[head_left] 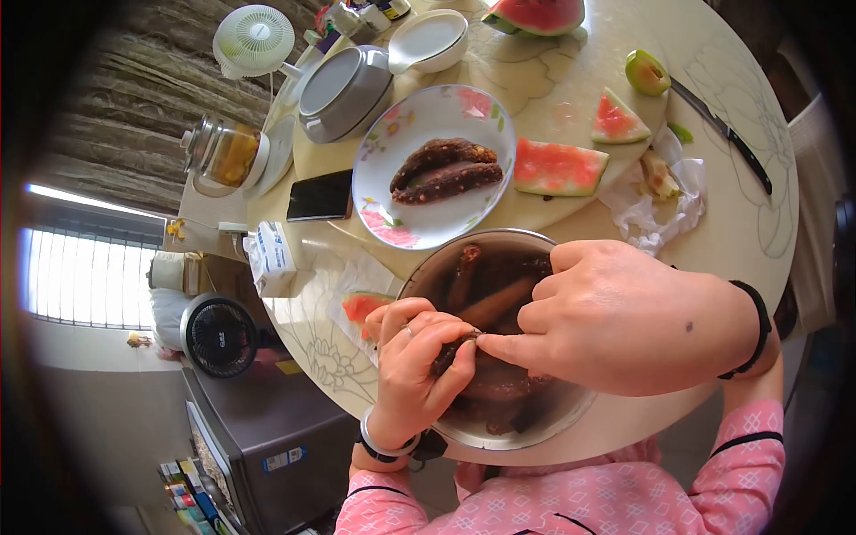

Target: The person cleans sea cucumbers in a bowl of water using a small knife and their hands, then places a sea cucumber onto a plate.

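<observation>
A round metal basin [571,417] with dark, murky water sits at the near edge of the table. Several sausages [499,303] lie in the water, partly under the surface. My left hand [412,374] is closed around a dark sausage [451,353] over the basin, most of it hidden by the fingers. My right hand [624,316] reaches across from the right, its index finger touching the end of that sausage; the thumb is hidden and the other fingers are curled. Beyond the basin, dark speckled sausages [446,174] rest on a floral plate [370,169].
A phone [319,195] and grey bowl [343,94] are left of the plate. Watermelon pieces [560,169] lie to its right, near crumpled tissue [664,209] and a black-handled knife [747,160]. A tissue pack [270,259] stands at the left edge, a glass teapot [230,153] beyond.
</observation>
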The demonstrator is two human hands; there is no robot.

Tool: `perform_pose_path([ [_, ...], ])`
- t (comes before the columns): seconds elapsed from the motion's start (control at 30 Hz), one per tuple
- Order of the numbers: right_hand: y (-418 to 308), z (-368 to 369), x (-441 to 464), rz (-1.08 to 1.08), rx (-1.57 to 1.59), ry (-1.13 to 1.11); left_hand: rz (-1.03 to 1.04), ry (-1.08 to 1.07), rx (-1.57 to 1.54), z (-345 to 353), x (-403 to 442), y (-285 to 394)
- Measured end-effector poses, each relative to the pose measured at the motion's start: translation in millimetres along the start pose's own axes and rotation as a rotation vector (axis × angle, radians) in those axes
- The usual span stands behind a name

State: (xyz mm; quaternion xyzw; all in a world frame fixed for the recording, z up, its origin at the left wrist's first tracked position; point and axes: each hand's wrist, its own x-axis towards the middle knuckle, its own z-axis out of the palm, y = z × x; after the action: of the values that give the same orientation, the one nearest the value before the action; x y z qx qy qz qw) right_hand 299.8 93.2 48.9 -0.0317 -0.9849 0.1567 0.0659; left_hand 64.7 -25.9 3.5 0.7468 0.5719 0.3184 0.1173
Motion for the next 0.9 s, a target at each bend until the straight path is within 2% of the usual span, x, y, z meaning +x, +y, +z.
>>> perform_pose_path([
  [0.9, 1.0, -1.1, -2.5, 0.021, -0.026, 0.012, 0.082, -0.001, 0.058, 2.6, 1.1, -0.5],
])
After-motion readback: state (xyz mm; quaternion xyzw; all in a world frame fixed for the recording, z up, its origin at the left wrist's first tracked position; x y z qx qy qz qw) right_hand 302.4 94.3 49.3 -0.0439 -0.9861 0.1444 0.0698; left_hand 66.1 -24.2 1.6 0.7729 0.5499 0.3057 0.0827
